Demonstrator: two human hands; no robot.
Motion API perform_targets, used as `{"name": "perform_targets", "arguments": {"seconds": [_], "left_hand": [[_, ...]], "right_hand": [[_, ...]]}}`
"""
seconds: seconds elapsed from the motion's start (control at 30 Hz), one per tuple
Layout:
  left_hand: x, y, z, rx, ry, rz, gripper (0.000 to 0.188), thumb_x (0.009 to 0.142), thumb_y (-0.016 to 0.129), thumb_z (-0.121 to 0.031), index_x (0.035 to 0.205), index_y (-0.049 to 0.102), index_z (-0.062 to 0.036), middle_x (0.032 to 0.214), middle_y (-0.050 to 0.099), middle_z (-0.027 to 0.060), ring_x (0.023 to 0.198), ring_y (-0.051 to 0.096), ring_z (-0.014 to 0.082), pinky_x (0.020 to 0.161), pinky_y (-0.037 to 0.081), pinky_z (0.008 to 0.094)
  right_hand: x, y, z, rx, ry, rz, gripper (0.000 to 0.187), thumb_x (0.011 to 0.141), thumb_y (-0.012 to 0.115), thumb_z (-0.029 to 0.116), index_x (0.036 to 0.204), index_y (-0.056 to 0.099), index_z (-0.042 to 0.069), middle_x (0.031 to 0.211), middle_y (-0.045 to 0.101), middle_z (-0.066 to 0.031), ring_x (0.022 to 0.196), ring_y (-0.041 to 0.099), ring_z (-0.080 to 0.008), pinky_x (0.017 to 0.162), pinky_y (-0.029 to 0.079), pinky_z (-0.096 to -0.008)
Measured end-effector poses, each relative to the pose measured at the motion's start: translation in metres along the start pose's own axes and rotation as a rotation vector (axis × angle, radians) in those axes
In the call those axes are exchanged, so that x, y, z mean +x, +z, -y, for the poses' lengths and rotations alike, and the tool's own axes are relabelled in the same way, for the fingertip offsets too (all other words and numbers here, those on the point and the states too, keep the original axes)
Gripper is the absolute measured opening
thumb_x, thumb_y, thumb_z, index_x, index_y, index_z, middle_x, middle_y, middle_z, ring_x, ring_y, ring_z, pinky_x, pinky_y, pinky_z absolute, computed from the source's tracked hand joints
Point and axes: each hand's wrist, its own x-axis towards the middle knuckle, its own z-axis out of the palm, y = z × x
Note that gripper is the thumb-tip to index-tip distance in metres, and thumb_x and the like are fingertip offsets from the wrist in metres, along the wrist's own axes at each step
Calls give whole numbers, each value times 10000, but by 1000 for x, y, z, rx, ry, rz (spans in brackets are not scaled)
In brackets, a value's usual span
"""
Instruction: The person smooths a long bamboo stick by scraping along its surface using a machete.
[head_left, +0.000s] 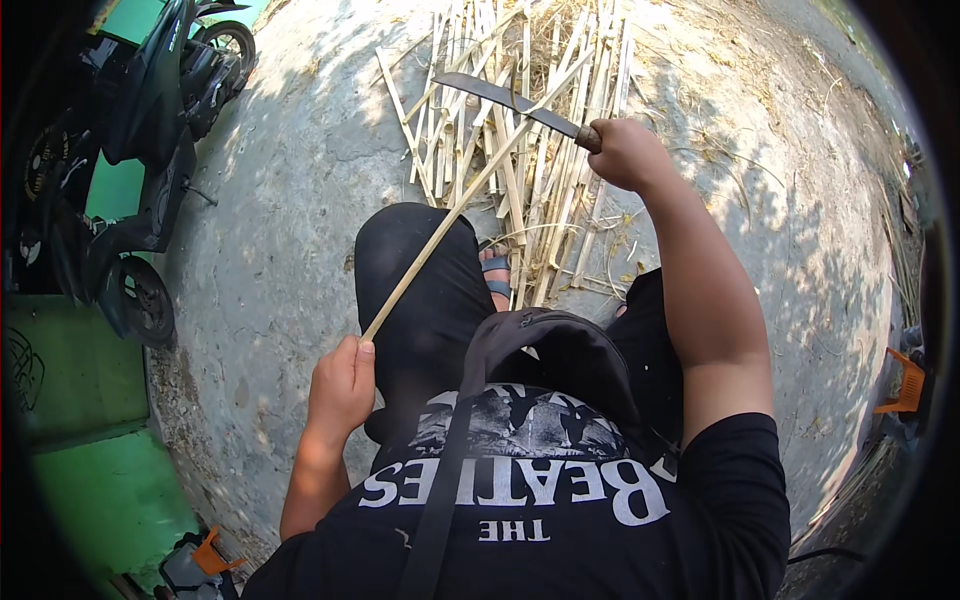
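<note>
My left hand (342, 388) is closed around the near end of a long, pale bamboo strip (430, 245), beside my left knee. The strip slants up and to the right, over the knee, toward the far pile. In my right hand (630, 155) is the wooden handle of a machete (490, 92), its long dark blade pointing left. The blade crosses the strip near the strip's far part and appears to touch it; a thin curl stands at that spot. Beneath them many split bamboo strips (520, 190) lie in a loose heap on the ground.
A dark motorbike (150, 170) stands at the left, by a green wall (80, 370). Concrete ground (270, 250) spreads around me, with thin shavings (730, 160) at the far right. My sandalled foot (497, 275) rests close to the bamboo heap. An orange object (905, 385) sits at the right edge.
</note>
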Motion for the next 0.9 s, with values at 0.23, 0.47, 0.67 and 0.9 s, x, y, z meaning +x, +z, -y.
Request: {"name": "perform_targets", "arguments": {"seconds": [0.23,0.47,0.67,0.9], "left_hand": [[-2,8,0,-103,-9,-33,316,1055,495,-204,822,536,6,639,546,219,584,566,424,546,402,473],[-26,-37,48,115,-3,-71,303,1040,510,-199,812,540,-2,639,541,212,597,566,426,556,403,483],[-28,-48,53,176,-33,-95,314,1035,517,-198,788,526,-3,643,536,212,583,545,414,550,395,475],[-29,-38,61,71,-44,-95,320,1038,507,-200,784,520,-6,636,528,205,570,526,406,545,384,463]], "right_hand": [[-22,13,55,-53,-406,-3,106,751,671,151,840,654,95,736,661,-154,744,673,-396,674,529,-515],[4,13,12,42,-70,-20,148,822,626,154,938,711,122,882,730,-128,871,714,-346,784,569,-474],[3,6,5,66,28,8,230,826,614,160,1022,725,113,935,730,-169,923,706,-354,842,561,-483],[-27,10,71,-111,-411,150,180,790,669,158,961,703,113,883,724,-132,882,716,-352,779,572,-475]]}}
